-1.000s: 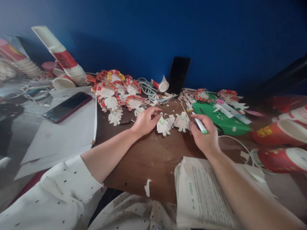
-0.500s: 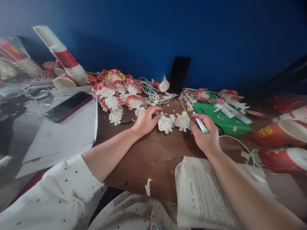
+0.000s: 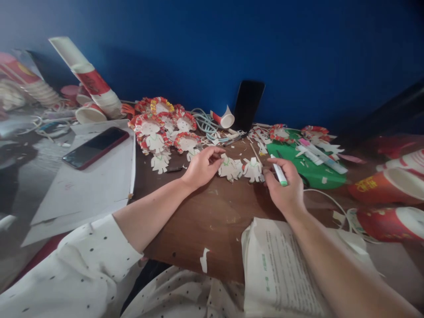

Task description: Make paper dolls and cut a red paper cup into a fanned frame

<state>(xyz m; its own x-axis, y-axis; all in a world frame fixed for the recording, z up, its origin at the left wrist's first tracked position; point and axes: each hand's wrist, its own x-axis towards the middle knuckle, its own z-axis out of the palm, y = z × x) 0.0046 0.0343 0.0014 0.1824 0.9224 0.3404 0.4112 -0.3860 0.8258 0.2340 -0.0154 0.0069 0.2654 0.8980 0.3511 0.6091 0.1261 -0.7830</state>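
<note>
Low over the brown table, my left hand (image 3: 203, 168) has its thumb and curled fingers at the left edge of a small white paper cutout (image 3: 229, 168) shaped like a little dress, with green lines near its top. Beside it on the right is a similar paper cutout (image 3: 253, 170), whose right edge meets the fingertips of my right hand (image 3: 283, 183). That hand also holds a white marker (image 3: 278, 171), its green end pointing down toward the palm. Left of my hands lies a pile of paper dolls (image 3: 153, 128) with red and white frilled rims.
A phone (image 3: 249, 105) leans against the blue wall. Another phone (image 3: 96, 148) lies on white card at left, near stacked paper cups (image 3: 96, 84). Green paper (image 3: 323, 174) with pens lies at right, beside red cups (image 3: 380, 223). An open book (image 3: 281, 265) is in front.
The right paper cutout has turned between my hands, and its green lines show less now. The left cutout has shifted slightly. Both hands stay in nearly the same place, marker still held.
</note>
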